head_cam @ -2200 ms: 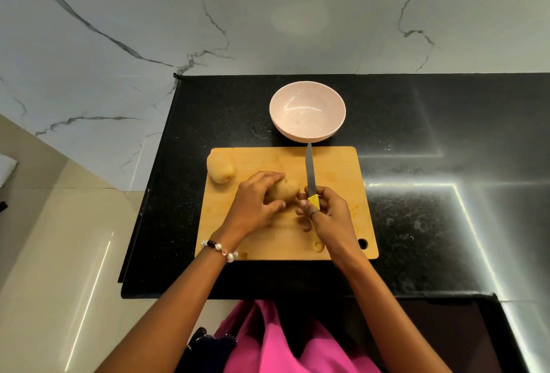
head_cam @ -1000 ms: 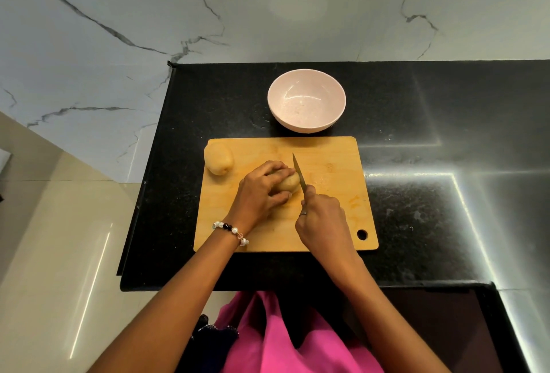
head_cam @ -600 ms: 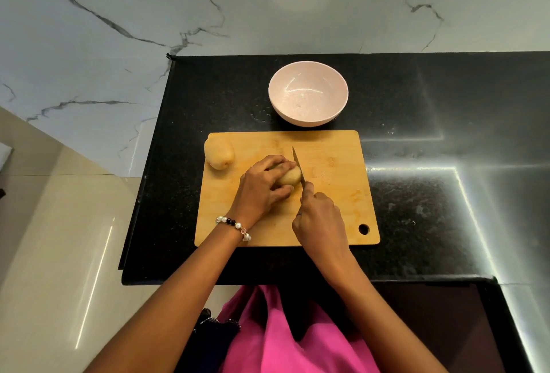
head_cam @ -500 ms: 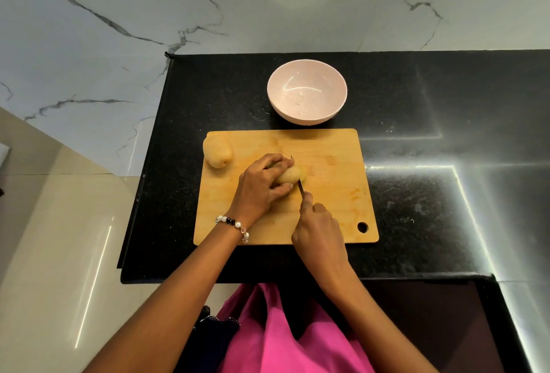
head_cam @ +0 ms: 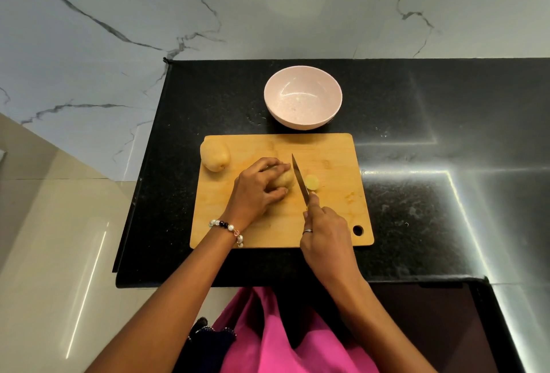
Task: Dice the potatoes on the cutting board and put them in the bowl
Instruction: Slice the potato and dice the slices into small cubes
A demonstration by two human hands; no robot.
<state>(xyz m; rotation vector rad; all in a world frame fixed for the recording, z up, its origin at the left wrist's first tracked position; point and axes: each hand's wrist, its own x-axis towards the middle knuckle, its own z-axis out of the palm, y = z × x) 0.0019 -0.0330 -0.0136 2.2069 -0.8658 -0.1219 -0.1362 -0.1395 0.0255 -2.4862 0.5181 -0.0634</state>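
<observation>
Person wears a bright pink garment point(head_cam: 285, 340) with dark trim. Left wrist carries a beaded bracelet point(head_cam: 227, 228), white and black beads. Right hand bears a silver ring point(head_cam: 307, 231). Forearms bare.

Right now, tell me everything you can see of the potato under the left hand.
The potato being cut is pale tan and smooth-looking, lying on the wooden cutting board. The left hand curls over it, hiding most of it; only its right end shows. The knife, held by the right hand, stands against that end. One small round slice lies just right of the blade, cut off.
</observation>
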